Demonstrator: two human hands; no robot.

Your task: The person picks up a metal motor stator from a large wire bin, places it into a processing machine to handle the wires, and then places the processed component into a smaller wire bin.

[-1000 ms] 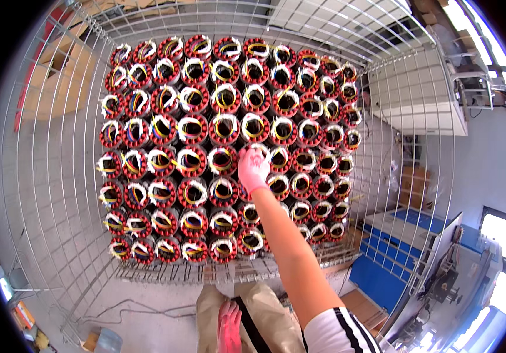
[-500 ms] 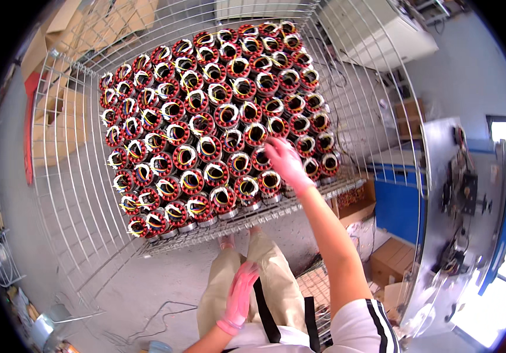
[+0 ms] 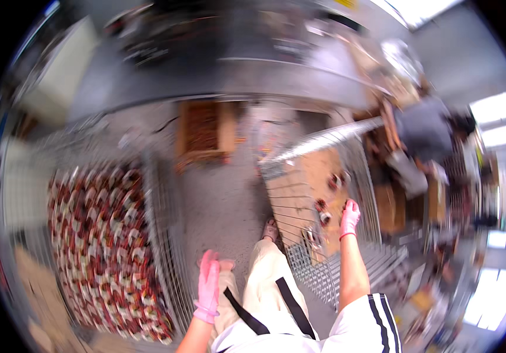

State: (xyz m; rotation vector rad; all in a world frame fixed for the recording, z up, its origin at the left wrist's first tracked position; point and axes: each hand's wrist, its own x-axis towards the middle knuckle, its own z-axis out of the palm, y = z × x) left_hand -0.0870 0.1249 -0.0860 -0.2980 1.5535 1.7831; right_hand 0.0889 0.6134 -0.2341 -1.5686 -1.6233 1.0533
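My left hand (image 3: 208,283), in a pink glove, hangs in front of my trouser leg. Its fingers are stretched out and it holds nothing. My right hand (image 3: 350,219), also pink-gloved, reaches over the wire basket (image 3: 300,272) on the right. Blur hides whether its fingers grip anything. Beneath and beside it, on the basket's cardboard liner (image 3: 307,176), stand several round motor stators, among them a red and white stator (image 3: 324,217) nearest the hand. At the left, the other wire basket (image 3: 162,247) is packed with rows of stators (image 3: 103,235), smeared by motion.
Grey floor (image 3: 214,206) runs between the baskets. An open carton (image 3: 226,132) of small reddish parts sits under the long workbench (image 3: 206,88) ahead. At the far right a person in a grey shirt (image 3: 426,129) bends beside cardboard boxes (image 3: 391,209).
The view has swung right, so the full basket now lies at the left. My right hand has left its stators and is over the other basket. My left hand remains low, fingers extended.
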